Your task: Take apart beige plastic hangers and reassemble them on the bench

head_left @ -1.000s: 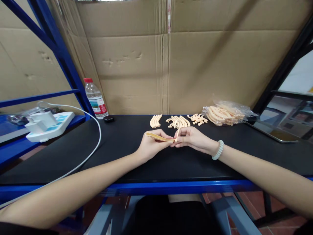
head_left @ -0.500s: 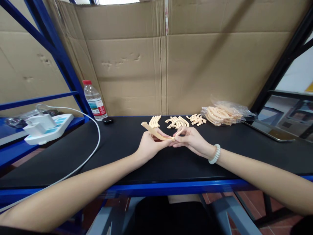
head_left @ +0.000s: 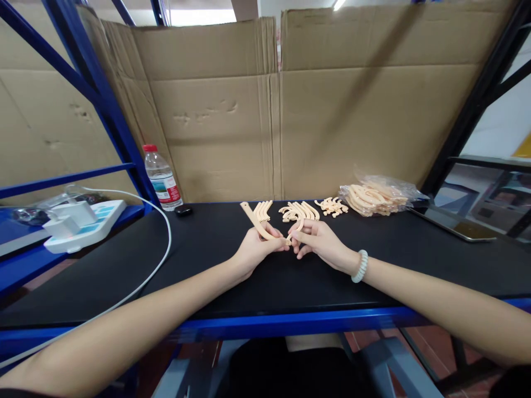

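Observation:
My left hand is closed around a long curved peach plastic strip that sticks up and away to the left. My right hand pinches a small curved peach piece against the strip's near end. Both hands hover just above the black tabletop, at its middle. Behind them lie three small heaps of similar peach parts: long curved strips, hooked pieces and little pieces.
A clear bag of peach parts lies at the back right beside a tablet. A water bottle and a small black object stand at the back left. A white power strip with a cable rests on the blue shelf. Cardboard walls the back.
The strip in my left hand has swung from lying level to pointing up and away. Both hands stay together; the view has tilted up slightly.

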A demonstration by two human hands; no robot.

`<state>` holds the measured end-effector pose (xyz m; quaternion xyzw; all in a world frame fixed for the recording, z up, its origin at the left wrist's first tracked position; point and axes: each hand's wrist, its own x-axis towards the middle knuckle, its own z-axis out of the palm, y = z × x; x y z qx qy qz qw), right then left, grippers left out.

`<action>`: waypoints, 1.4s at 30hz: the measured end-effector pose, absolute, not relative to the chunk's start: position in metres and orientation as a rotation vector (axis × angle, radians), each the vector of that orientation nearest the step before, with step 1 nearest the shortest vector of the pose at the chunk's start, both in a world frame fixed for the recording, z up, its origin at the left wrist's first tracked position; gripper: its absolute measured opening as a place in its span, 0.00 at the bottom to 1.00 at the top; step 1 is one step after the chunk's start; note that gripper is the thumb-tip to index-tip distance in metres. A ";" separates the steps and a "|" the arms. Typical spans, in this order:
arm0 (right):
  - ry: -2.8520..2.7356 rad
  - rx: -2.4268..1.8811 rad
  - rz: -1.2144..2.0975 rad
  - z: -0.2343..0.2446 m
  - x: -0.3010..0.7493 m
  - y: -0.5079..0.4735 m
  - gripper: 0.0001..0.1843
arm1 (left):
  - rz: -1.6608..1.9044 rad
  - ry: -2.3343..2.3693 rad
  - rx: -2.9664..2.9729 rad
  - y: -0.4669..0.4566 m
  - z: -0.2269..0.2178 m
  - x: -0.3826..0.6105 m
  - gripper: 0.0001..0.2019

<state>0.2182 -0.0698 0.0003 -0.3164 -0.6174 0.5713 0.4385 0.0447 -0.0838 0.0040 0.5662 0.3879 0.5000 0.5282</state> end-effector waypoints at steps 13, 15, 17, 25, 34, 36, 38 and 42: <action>-1.788 -1.104 0.774 0.026 0.280 0.000 0.13 | 1.204 0.863 1.131 -0.079 0.006 0.041 0.14; -2.068 -1.205 0.314 0.021 0.289 0.011 0.16 | 1.202 0.864 1.085 -0.077 0.006 0.039 0.12; -2.280 -1.238 0.000 0.016 0.291 0.016 0.18 | 1.198 0.866 1.054 -0.075 0.006 0.038 0.11; -2.327 -1.501 0.029 0.019 0.288 0.006 0.17 | 1.211 0.862 1.008 -0.074 0.008 0.038 0.09; -2.082 -1.967 0.042 0.019 0.285 0.006 0.15 | 1.187 0.863 1.029 -0.073 0.007 0.038 0.10; -2.071 -1.982 0.120 0.017 0.287 0.008 0.15 | 1.177 0.864 1.023 -0.073 0.008 0.038 0.10; -2.055 -1.992 0.221 0.018 0.289 0.009 0.16 | 1.169 0.864 1.015 -0.074 0.009 0.038 0.10; -1.992 -2.014 0.425 0.025 0.294 0.005 0.16 | 1.173 0.865 0.982 -0.074 0.010 0.039 0.09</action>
